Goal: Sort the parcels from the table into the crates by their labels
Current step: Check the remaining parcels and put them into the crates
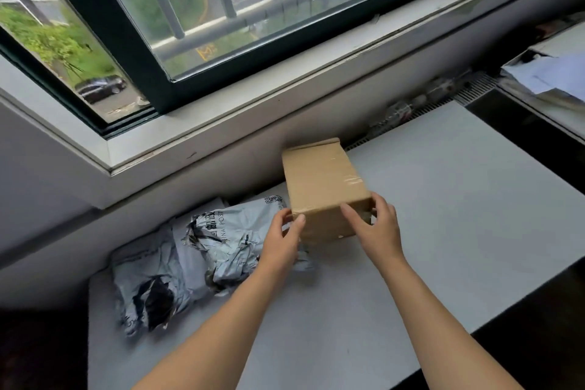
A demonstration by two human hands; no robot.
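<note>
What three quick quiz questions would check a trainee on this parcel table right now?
1. True or false: the cardboard box sits up on the window sill.
2. What lies left of the box on the table? A) crumpled grey mailer bags B) a crate C) a bottle
3. How many hands touch the box?
Key: 1 false, it is down at the table. 2 A. 3 two: the left hand and the right hand each hold a near corner.

We cannot see the far and under faces of the taped brown cardboard box [323, 180]. The left hand [283, 239] covers part of the print on the crumpled grey plastic mailer [228, 241]; its QR code [273, 199] is too small to read. The clutter [411, 108] beyond the right hand [376, 231] is blurred.
</note>
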